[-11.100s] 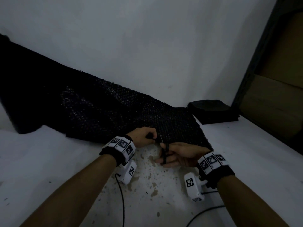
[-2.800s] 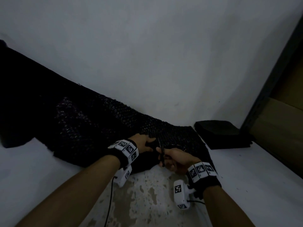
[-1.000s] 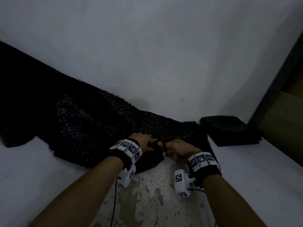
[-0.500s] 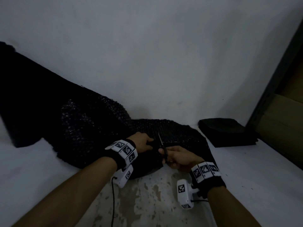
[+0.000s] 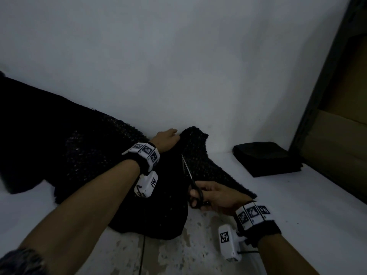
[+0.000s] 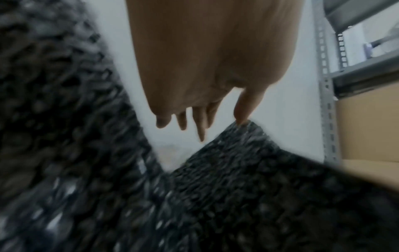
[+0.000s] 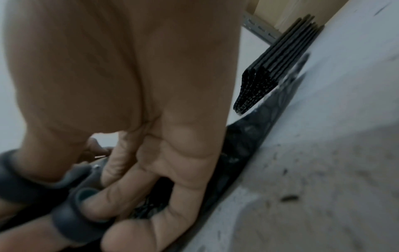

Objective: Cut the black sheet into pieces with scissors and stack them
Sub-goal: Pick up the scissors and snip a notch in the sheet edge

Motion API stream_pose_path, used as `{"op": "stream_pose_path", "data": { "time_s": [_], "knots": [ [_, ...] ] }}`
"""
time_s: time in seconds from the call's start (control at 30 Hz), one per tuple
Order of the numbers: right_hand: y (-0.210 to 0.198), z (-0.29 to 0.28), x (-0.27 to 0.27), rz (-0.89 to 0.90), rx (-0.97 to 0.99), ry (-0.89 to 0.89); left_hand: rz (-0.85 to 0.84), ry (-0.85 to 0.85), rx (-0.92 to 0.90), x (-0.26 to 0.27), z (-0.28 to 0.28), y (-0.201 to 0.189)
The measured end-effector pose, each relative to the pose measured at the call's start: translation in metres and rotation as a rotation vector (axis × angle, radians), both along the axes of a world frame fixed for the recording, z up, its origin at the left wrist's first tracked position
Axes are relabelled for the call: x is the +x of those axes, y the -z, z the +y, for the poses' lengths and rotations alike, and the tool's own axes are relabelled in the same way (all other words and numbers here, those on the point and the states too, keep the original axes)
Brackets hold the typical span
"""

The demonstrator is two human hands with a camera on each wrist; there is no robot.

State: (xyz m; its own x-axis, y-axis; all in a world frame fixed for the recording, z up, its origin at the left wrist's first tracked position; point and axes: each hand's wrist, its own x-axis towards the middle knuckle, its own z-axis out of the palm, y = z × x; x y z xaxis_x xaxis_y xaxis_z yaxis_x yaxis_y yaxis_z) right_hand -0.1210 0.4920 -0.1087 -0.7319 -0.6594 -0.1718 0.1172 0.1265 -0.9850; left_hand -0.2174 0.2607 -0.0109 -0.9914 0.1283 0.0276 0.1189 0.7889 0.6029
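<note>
Head view shows the right hand [image 5: 216, 197] gripping the scissors [image 5: 193, 187] by their loops, blades pointing into the black sheet [image 5: 83, 155] on the white table [image 5: 297, 205]. Left hand [image 5: 165, 141], fingers extended, touches a raised corner; the stack of cut pieces [image 5: 266, 158] lies well apart at right.

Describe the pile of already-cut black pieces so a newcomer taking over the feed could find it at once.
Start at the metal shelving rack on the right, then drop to the white tabletop at its foot. The stack of cut pieces sits there by the wall, apart from the hands. Unlike the big rumpled black sheet spread to the left, it is a small, neat, squared-off pile of flat layers.
</note>
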Motion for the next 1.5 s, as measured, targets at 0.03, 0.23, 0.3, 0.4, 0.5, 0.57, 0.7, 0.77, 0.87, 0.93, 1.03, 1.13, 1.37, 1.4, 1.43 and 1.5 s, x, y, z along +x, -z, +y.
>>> {"op": "stream_pose_path", "data": {
  "time_s": [0.03, 0.23, 0.3, 0.4, 0.5, 0.57, 0.7, 0.77, 0.87, 0.93, 1.03, 1.13, 1.37, 1.4, 1.43, 1.5],
  "knots": [
    [0.000, 0.001, 0.000, -0.009, -0.014, -0.003, -0.001, -0.005, 0.080, 0.000, 0.000, 0.000],
    [0.005, 0.005, -0.001, -0.045, -0.060, -0.060, -0.001, 0.048, 0.187, 0.005, 0.004, -0.015],
    [0.005, 0.007, 0.000, -0.046, -0.067, -0.075, -0.023, 0.095, 0.200, 0.007, 0.009, -0.022],
    [0.002, 0.012, 0.004, -0.049, -0.096, -0.082, -0.008, 0.103, 0.166, 0.005, 0.014, -0.023],
    [0.001, 0.019, 0.007, -0.052, -0.128, -0.080, 0.047, 0.111, 0.193, 0.001, 0.012, -0.021],
    [0.000, 0.023, 0.009, -0.041, -0.124, -0.075, 0.093, 0.115, 0.164, 0.000, 0.006, -0.023],
    [0.003, 0.026, 0.009, -0.035, -0.135, -0.038, 0.173, 0.105, 0.158, 0.001, -0.003, -0.033],
    [0.005, 0.026, 0.009, -0.037, -0.148, -0.014, 0.170, 0.104, 0.193, 0.001, -0.007, -0.037],
    [0.006, 0.022, 0.011, -0.067, -0.173, -0.001, 0.186, 0.140, 0.224, 0.007, -0.012, -0.043],
    [0.004, 0.019, 0.013, -0.078, -0.230, -0.019, 0.201, 0.165, 0.208, 0.011, -0.015, -0.046],
    [0.000, 0.014, 0.015, -0.060, -0.302, -0.036, 0.202, 0.183, 0.199, 0.014, -0.018, -0.046],
    [-0.002, 0.010, 0.013, -0.040, -0.336, -0.047, 0.174, 0.188, 0.252, 0.012, -0.021, -0.044],
    [-0.012, -0.001, 0.009, 0.032, -0.299, 0.014, 0.135, 0.216, 0.291, 0.017, -0.021, -0.044],
    [-0.014, -0.003, 0.009, 0.039, -0.300, 0.025, 0.141, 0.223, 0.297, 0.019, -0.019, -0.045],
    [-0.015, -0.005, 0.010, 0.042, -0.305, 0.032, 0.145, 0.229, 0.294, 0.021, -0.018, -0.046],
    [-0.015, -0.007, 0.010, 0.042, -0.320, 0.037, 0.154, 0.235, 0.296, 0.023, -0.018, -0.047]
  ]
}}
